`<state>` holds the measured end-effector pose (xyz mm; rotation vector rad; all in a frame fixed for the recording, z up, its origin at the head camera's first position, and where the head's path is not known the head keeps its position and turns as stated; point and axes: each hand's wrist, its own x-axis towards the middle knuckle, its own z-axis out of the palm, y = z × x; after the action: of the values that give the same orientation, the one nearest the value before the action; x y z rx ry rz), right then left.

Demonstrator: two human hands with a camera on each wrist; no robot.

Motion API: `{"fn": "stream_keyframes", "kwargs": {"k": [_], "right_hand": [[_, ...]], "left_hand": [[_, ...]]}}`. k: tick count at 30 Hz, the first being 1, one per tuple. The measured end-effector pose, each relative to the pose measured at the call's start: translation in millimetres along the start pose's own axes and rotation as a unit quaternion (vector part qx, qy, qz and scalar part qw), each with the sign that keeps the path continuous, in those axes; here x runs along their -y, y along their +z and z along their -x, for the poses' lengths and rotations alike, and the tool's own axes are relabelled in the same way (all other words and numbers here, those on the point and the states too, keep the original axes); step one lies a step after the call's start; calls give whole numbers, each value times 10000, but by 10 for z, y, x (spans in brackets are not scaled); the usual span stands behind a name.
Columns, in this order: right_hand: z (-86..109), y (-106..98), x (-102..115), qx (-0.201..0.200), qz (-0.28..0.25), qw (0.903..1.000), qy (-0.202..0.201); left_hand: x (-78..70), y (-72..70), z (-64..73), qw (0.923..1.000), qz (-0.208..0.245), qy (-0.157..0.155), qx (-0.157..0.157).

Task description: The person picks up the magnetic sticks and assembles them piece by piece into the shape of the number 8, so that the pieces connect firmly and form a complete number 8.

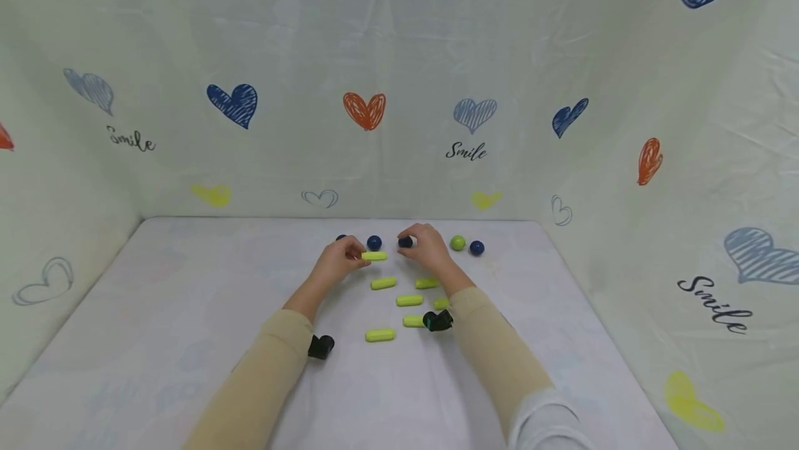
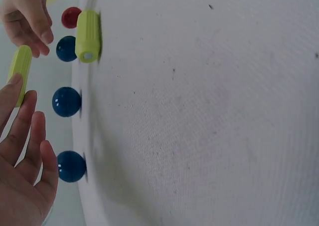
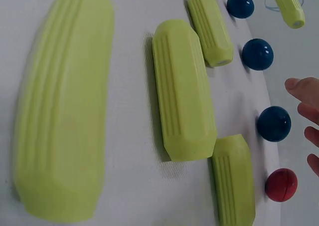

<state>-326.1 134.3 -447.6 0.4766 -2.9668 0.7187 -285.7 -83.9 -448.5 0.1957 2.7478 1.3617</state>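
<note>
My left hand [image 1: 337,259] pinches a ridged yellow-green rod [image 1: 374,256] between thumb and index finger, its other fingers spread in the left wrist view. The rod is held up off the table, one end toward my right hand [image 1: 429,249]. That hand has loosely bent fingers and nothing between them in the right wrist view [image 3: 306,104]. A blue ball [image 3: 274,123] sits beside its fingertips there. Another blue ball [image 1: 374,243] lies just beyond the held rod, and a third [image 1: 340,237] is partly hidden behind my left hand. A red ball [image 3: 281,185] is hidden from the head view.
Several more yellow-green rods [image 1: 383,283] lie on the white table [image 1: 187,297] between my forearms, some partly covered by the right arm. A green ball [image 1: 458,243] and a blue ball [image 1: 477,248] rest farther right. A heart-printed curtain [image 1: 399,55] stands behind the table.
</note>
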Motion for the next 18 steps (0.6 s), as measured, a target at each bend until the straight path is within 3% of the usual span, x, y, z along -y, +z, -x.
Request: {"fn": "stream_keyframes", "kwargs": {"k": [12,18], "right_hand": [[-163,106,-101,79,-28,9993,364],[-227,152,-168,30,330,9988,363]], "left_hand": [[23,51,-82,9998,154,-11,88],[22,69,-71,9998,149,12,126]]}}
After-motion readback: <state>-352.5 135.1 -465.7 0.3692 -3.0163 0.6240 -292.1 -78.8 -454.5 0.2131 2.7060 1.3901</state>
